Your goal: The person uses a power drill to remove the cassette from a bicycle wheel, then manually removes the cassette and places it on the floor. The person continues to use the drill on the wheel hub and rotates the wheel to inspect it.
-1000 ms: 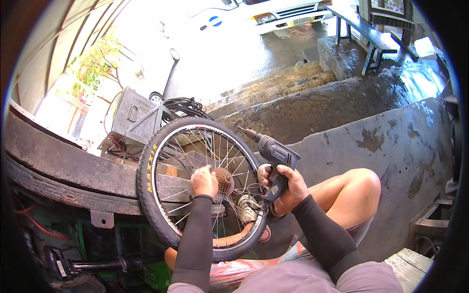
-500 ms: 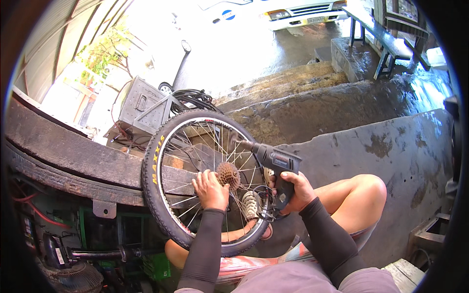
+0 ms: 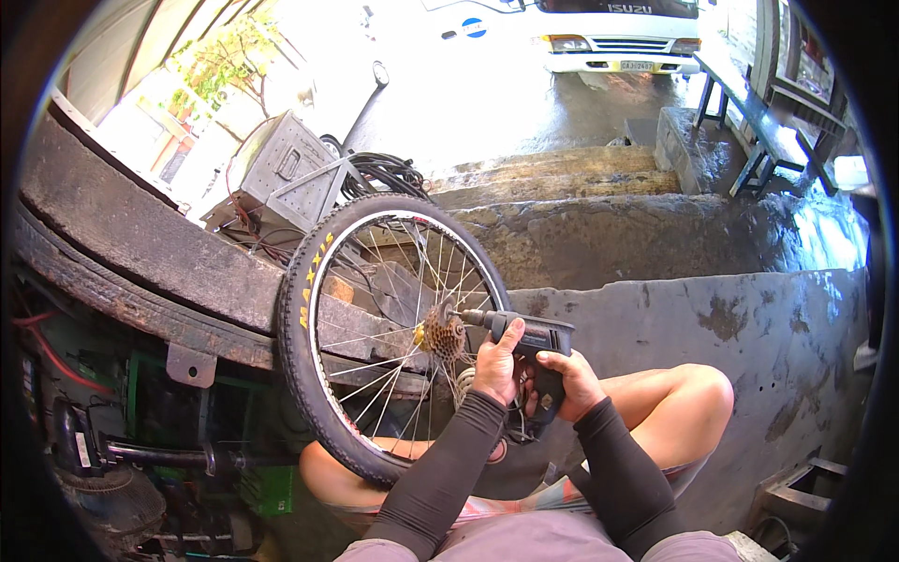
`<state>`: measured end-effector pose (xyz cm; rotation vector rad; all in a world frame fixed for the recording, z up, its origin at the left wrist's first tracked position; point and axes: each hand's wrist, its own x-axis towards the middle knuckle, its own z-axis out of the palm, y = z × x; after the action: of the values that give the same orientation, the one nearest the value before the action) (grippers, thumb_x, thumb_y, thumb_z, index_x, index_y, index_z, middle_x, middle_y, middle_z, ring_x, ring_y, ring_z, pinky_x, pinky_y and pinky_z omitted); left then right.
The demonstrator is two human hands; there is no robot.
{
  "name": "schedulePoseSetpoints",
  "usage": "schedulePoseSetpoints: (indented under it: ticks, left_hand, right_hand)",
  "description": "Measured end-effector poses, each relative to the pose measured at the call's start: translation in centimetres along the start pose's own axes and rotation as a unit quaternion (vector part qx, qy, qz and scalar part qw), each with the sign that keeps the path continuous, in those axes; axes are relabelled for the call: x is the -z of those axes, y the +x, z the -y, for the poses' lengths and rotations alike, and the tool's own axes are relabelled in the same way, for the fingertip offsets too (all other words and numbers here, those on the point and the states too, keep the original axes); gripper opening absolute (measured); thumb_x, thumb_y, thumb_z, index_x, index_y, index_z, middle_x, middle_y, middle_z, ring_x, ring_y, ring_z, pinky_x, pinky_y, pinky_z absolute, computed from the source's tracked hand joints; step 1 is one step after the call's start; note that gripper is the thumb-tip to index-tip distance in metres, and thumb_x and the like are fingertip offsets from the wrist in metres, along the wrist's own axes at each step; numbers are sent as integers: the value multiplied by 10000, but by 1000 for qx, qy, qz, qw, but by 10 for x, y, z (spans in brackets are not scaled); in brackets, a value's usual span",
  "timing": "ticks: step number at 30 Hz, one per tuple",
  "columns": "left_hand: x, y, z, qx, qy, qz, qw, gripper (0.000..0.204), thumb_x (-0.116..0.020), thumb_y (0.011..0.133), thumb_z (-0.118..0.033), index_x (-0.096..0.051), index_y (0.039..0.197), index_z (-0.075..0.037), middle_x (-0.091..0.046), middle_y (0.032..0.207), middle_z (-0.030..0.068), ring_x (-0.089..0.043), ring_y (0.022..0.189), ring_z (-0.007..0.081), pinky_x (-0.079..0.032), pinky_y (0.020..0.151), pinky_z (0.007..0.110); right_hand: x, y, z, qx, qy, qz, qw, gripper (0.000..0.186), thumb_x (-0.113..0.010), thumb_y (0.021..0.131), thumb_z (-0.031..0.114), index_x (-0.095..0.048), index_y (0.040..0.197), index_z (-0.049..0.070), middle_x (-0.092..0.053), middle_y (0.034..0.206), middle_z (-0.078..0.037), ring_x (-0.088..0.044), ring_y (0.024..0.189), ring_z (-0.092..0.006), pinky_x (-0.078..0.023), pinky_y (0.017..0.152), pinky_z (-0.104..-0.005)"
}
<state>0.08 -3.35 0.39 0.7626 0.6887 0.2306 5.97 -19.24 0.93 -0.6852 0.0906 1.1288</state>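
Observation:
A bicycle wheel (image 3: pixel 298 351) with a black knobby tire leans upright before me, its lower part by my legs. At its hub sits a rusty brown cassette of sprockets (image 3: pixel 443 341). My right hand (image 3: pixel 576 384) is wrapped round the pistol grip of a dark power drill (image 3: pixel 546 337). Closed on the drill's body, behind the chuck, is my left hand (image 3: pixel 497 369). The drill points left, and a small round attachment (image 3: pixel 447 309) at its tip is at the sprockets; whether it touches them I cannot tell. The fingers on the grip are partly hidden.
Left of the wheel runs a thick worn wooden beam (image 3: pixel 140 253), with a grey metal box (image 3: pixel 286 169) and coiled black cable (image 3: pixel 389 173) beyond. Concrete steps (image 3: pixel 562 187) rise ahead toward a white truck (image 3: pixel 618 42). A blue bench (image 3: pixel 749 103) stands far right.
My left hand has left the sprockets and taken hold of the drill's body. The drill has come lower, bringing its tip to the cassette. The wheel has turned a little.

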Motion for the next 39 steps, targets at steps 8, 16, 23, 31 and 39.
schedulePoseSetpoints:
  ticks: [8, 16, 23, 31, 39]
  left_hand:
    - [-2, 5, 1, 8, 4, -3, 1000, 289, -779, 1053, -304, -723, 1151, -38, -789, 1046, 101, -762, 880, 221, -624, 767, 394]
    - [-2, 4, -4, 17, 4, -5, 1000, 248, -777, 1058, -285, -739, 1111, -46, -791, 1032, 99, -764, 864, 216, -622, 763, 377]
    - [-5, 8, -10, 6, 14, 5, 1000, 258, -780, 1055, -292, -734, 1115, -46, -788, 1029, 100, -761, 853, 213, -620, 740, 376]
    - [6, 13, -4, 15, 63, 5, 998, 350, -700, 1103, -322, -744, 1226, 4, -799, 1106, 121, -783, 953, 248, -641, 809, 417]
    - [7, 19, -16, 22, 92, -11, 995, 312, -703, 1097, -316, -747, 1160, -14, -806, 1047, 110, -787, 873, 236, -642, 735, 402]
  right_hand:
    - [15, 10, -3, -43, 15, -18, 999, 264, -748, 994, 210, -677, 1182, 39, -726, 905, -78, -713, 733, -190, -602, 607, -361]
    - [13, 10, -4, -46, 13, -28, 998, 269, -742, 997, 209, -678, 1194, 37, -726, 910, -76, -715, 743, -188, -601, 624, -357]
    - [10, 11, -5, -28, 13, -23, 999, 275, -744, 997, 214, -681, 1197, 37, -721, 908, -76, -715, 750, -190, -600, 631, -354]
    - [17, 15, -10, -93, 75, -46, 992, 256, -745, 1005, 212, -689, 1179, 32, -731, 909, -88, -716, 751, -199, -597, 631, -350]
    - [-2, 15, -15, -45, 78, -45, 995, 261, -736, 1014, 219, -690, 1174, 17, -730, 904, -82, -717, 753, -209, -596, 632, -360]
